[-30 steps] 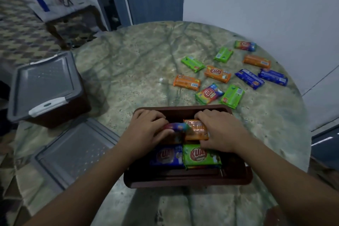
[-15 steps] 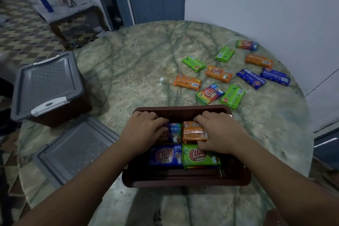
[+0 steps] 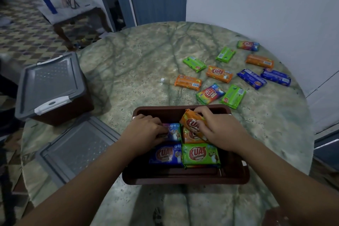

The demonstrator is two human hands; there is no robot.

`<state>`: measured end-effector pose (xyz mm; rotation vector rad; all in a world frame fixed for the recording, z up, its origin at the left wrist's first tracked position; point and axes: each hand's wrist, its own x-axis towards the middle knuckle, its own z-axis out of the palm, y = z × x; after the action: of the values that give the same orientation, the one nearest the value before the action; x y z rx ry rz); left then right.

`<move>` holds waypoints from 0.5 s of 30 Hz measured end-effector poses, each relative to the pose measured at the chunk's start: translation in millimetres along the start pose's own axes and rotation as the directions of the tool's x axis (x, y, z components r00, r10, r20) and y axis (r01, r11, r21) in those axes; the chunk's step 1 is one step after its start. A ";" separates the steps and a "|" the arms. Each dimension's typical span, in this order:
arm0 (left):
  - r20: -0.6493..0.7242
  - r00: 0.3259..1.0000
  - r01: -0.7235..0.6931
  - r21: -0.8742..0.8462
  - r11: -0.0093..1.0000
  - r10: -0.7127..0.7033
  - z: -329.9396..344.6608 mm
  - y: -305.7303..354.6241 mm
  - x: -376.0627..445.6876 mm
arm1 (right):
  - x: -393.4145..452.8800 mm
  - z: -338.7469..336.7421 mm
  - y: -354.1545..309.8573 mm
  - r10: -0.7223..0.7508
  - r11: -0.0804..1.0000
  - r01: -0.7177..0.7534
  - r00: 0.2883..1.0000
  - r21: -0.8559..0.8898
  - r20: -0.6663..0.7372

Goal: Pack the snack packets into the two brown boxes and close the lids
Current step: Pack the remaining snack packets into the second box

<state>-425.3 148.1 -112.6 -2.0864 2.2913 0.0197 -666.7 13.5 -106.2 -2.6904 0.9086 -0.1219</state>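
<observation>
An open brown box (image 3: 185, 177) sits near the table's front edge. Inside lie a blue packet (image 3: 166, 154), a green packet (image 3: 200, 154), a multicolour packet (image 3: 173, 131) and an orange packet (image 3: 190, 136). My right hand (image 3: 222, 130) grips another orange packet (image 3: 190, 122), tilted up above the orange one in the box. My left hand (image 3: 145, 130) rests with curled fingers on the multicolour packet. A second brown box (image 3: 60, 113) with its grey lid (image 3: 49, 82) on stands at the left.
Several loose packets lie on the round marble table (image 3: 128, 71) beyond the box, among them orange (image 3: 188, 82), multicolour (image 3: 210, 93), green (image 3: 233, 96) and blue (image 3: 251, 79) ones. A loose grey lid (image 3: 77, 148) lies flat left of the open box. A wall runs along the right.
My right hand has lifted and tilted an orange packet up at the back of the box. My left hand has stayed on the multicolour packet.
</observation>
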 end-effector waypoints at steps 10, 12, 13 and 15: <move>-0.008 1.000 0.005 -0.033 0.999 -0.006 1.8 -0.9 -0.4 | 8.5 5.0 4.4 -0.057 0.992 0.065 0.996 -0.113 0.075; 0.003 1.000 0.009 -0.033 0.999 -0.009 1.8 -1.4 0.4 | 8.9 4.1 3.7 -0.091 0.983 0.102 0.993 -0.155 0.079; 0.005 1.000 0.010 -0.036 0.999 -0.009 1.7 -1.6 0.8 | 8.4 3.4 3.2 -0.106 0.977 0.122 0.989 -0.173 0.102; 0.003 1.000 0.003 -0.042 0.999 -0.003 1.1 -1.7 1.2 | 7.3 2.6 2.0 -0.123 0.967 0.155 0.979 -0.203 0.162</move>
<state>-423.8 146.9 -113.7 -2.1081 2.3060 0.0710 -661.7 8.3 -109.4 -2.9151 0.7243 0.1547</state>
